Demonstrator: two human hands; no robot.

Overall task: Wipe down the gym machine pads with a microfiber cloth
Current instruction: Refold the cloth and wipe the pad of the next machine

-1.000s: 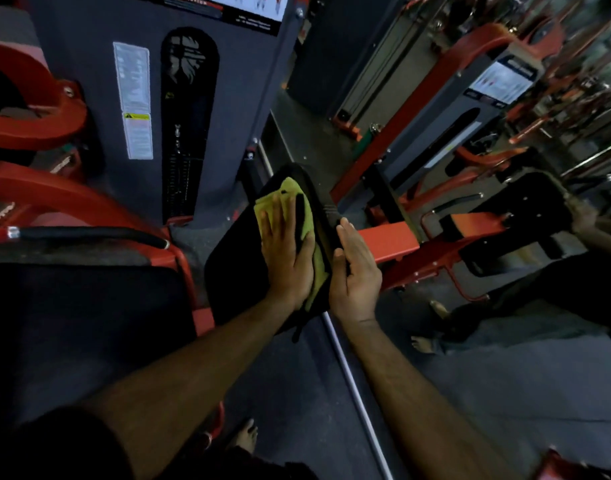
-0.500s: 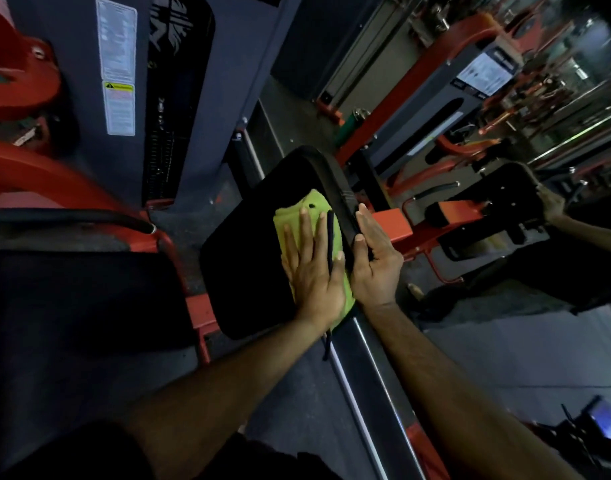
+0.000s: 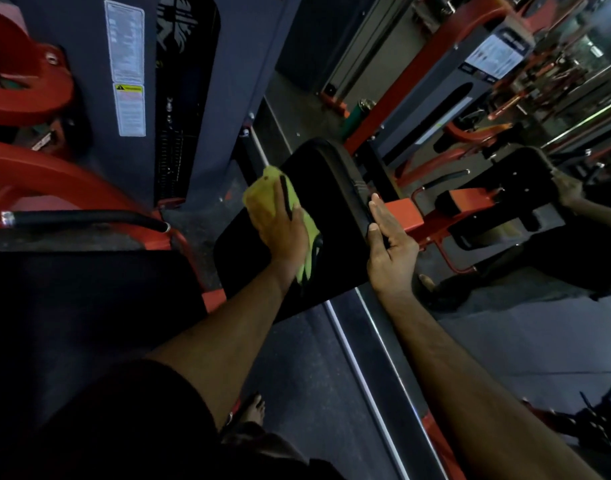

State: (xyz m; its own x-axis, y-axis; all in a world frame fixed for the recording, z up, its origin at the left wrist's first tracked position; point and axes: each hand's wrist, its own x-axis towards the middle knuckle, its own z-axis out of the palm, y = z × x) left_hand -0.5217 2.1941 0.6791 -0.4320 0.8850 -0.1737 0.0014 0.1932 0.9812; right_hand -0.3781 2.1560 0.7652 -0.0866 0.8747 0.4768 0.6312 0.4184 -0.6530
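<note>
The black machine pad (image 3: pixel 332 216) sits at frame centre, tilted, its rounded top edge toward 1 o'clock. The yellow-green microfiber cloth (image 3: pixel 262 199) lies on the pad's left edge, at 10 o'clock from pad centre, part of it overhanging the edge. The left hand (image 3: pixel 285 230) presses flat on the cloth, fingers straight and together (palm down, nothing gripped). A tail of cloth shows below the wrist. The right hand (image 3: pixel 389 240) rests against the pad's right side edge at 3 o'clock, fingers extended along the edge, thumb on the face of the pad.

Just beyond the right hand, an orange frame bracket (image 3: pixel 406 216) adjoins the pad. A mirror strip (image 3: pixel 370 358) runs from 6 o'clock up behind the pad. At 9 o'clock, a black-gripped handle bar (image 3: pixel 89 218) projects toward the pad over a dark seat pad (image 3: pixel 72 299). At 11 o'clock stands the grey weight-stack shroud (image 3: pixel 200 81) carrying a white warning label (image 3: pixel 127 69). A green bottle (image 3: pixel 356 114) stands on the floor at 1 o'clock.
</note>
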